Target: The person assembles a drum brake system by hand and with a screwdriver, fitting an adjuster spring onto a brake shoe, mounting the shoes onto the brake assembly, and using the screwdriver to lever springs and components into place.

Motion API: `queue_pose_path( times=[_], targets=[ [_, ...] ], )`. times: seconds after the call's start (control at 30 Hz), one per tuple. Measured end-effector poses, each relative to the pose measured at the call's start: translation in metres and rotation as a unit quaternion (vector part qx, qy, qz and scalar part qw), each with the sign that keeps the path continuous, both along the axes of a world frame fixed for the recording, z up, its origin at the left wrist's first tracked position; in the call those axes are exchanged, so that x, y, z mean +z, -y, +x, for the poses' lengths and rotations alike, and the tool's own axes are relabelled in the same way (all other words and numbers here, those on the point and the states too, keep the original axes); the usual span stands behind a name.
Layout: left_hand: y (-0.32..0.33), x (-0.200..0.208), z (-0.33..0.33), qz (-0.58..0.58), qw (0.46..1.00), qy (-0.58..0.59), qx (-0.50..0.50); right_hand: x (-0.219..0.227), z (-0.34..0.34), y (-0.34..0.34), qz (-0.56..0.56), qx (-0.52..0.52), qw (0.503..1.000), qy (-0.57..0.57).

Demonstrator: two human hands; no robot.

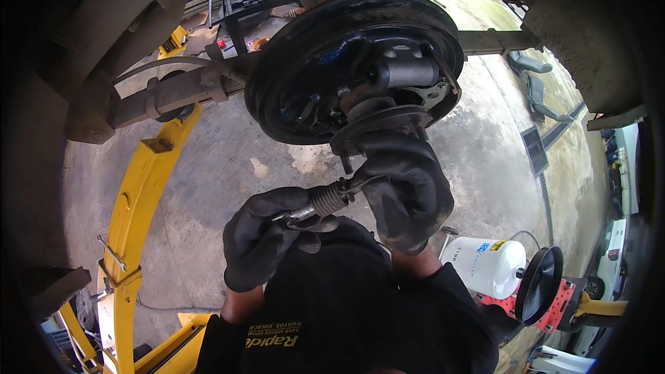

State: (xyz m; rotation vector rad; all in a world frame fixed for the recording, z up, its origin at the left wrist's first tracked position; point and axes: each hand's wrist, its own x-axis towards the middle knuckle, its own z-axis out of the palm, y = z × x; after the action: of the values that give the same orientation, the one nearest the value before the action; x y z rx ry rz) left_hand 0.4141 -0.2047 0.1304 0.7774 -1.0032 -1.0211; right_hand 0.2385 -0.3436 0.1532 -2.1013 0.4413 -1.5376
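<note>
Both my hands wear black gloves and meet below the brake assembly. In my left hand (pixel 267 235) is the silver metal end of a thin rod-like part carrying a dark coil spring (pixel 329 199). My right hand (pixel 405 190) pinches the thin wire end at the spring's upper right, its fingertips partly hiding it. Just above the right hand is a round wheel hub flange (pixel 377 125) with studs. Behind the flange, a black brake backing plate (pixel 298 90) carries a grey wheel cylinder (pixel 407 69) near its upper right.
A yellow lift arm (pixel 142 187) rises on the left, with a wrench (pixel 112 253) on it. At the lower right, a white bucket (pixel 485 263) and a black round pan (pixel 539 286) sit on a red stand (pixel 554 315). A floor drain grate (pixel 535 151) lies at right.
</note>
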Motion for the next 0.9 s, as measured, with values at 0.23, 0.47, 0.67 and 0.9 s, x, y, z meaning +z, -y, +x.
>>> queue_pose_path(
  times=[0.23, 0.47, 0.67, 0.9],
  targets=[
    [0.014, 0.018, -0.003, 0.105, 0.992, -0.029, 0.068, 0.007, 0.005, 0.005, 0.002, -0.044, 0.999, -0.010],
    [0.010, 0.004, 0.009, 0.041, 0.997, 0.000, 0.071, 0.001, 0.018, 0.005, -0.053, -0.092, 0.994, -0.022],
    [0.023, -0.005, 0.017, -0.047, 0.999, -0.003, -0.017, 0.019, 0.015, 0.016, -0.095, -0.141, 0.983, -0.071],
    [0.039, -0.010, 0.039, -0.066, 0.992, 0.099, 0.033, 0.025, 0.034, 0.022, -0.083, -0.192, 0.975, -0.080]
  ],
)
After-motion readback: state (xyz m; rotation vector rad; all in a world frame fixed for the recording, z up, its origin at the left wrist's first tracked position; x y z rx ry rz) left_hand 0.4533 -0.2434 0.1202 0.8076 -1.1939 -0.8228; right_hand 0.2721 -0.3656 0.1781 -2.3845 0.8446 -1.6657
